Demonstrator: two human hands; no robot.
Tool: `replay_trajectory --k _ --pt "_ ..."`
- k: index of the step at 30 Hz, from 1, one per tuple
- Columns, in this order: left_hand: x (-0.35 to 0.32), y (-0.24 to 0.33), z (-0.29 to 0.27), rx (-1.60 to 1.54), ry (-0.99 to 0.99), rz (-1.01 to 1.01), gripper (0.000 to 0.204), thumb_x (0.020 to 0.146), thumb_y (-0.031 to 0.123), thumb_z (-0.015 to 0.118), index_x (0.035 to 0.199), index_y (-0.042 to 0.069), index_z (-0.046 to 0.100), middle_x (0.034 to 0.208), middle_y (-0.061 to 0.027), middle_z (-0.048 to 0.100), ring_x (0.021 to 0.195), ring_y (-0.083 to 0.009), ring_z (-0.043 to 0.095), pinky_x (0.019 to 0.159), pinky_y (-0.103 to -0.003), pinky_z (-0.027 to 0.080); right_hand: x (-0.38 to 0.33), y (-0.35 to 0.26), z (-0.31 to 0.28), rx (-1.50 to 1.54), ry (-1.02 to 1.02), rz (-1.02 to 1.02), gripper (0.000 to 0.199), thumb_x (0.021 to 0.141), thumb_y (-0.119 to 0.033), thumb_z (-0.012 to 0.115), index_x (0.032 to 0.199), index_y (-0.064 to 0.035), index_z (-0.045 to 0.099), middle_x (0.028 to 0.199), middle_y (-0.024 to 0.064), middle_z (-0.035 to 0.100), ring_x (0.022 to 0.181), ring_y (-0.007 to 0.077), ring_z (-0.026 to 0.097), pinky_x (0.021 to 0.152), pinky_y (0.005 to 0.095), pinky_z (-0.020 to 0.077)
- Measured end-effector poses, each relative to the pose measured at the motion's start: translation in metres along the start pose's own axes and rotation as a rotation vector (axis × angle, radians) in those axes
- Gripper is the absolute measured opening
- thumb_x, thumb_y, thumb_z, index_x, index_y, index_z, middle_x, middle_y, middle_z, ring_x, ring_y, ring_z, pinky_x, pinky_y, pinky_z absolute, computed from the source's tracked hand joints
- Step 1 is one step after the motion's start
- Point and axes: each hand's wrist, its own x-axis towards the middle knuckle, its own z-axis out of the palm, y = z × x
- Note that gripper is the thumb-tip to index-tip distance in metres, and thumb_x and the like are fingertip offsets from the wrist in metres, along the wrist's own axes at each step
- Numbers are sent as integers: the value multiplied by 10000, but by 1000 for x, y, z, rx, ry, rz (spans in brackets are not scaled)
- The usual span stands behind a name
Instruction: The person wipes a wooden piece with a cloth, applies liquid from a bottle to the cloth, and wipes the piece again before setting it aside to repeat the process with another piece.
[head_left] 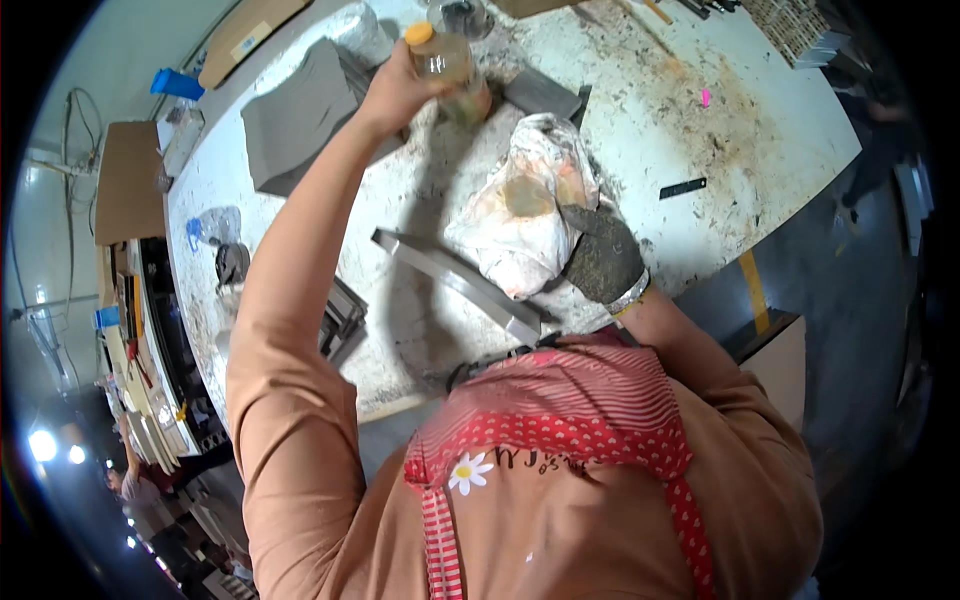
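My left hand (402,88) is stretched to the far side of the worktable, its fingers wrapped round a clear plastic bottle (446,62) with a yellow cap. The bottle holds some cloudy liquid. My right hand (606,258) wears a dark, dirty work glove and grips the right edge of a crumpled white cloth (510,235), thumb on top; its other fingers are partly hidden. Stains and a round damp-looking patch mark the cloth. A grey metal bar (455,275) lies slantwise in front of the cloth, close to my apron.
The stained white worktable (740,200) carries a stack of grey sheets (300,115) at left and a dark grey block (540,94) behind the cloth. A black strip (683,188) lies to the right. Metal pieces (343,315) sit beneath my left arm, near a clear bottle (215,226).
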Motion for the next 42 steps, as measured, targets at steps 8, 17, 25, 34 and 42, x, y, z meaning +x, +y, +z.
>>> replay_trajectory --k 8,17,25,34,42 --pt "-38 52 -20 -83 197 -10 871 801 316 656 1366 -51 104 1232 -232 454 1103 -243 480 896 -342 416 -5 60 -9 -1812 104 -292 439 893 -95 450 1309 -11 338 1233 143 484 1135 258 484 969 399 404" --pt "-205 86 39 -471 513 -438 466 900 302 490 1273 41 390 1144 -120 549 1124 -195 459 940 -306 340 -3 75 17 -2789 -212 -337 448 865 -65 498 1301 -43 395 1305 125 439 1203 255 426 1011 387 367" --pt "-191 65 78 -753 819 -384 158 837 193 531 905 58 489 844 -27 494 833 -121 461 790 -265 362 -21 147 -32 -3723 -997 339 257 761 -224 582 981 -91 576 883 131 567 801 298 562 725 407 454" --pt "-188 58 83 -796 875 -374 107 831 138 518 857 42 478 752 5 454 679 -78 383 622 -229 359 -13 132 -41 -3705 -1288 322 303 771 -209 570 1025 -46 552 924 139 572 801 297 545 718 400 436" --pt "-190 68 80 -733 821 -354 140 831 171 515 842 38 475 708 19 449 639 -57 380 571 -215 346 -58 133 11 -3948 -1041 217 361 740 -295 616 1048 -109 581 950 66 596 845 219 566 757 354 447"
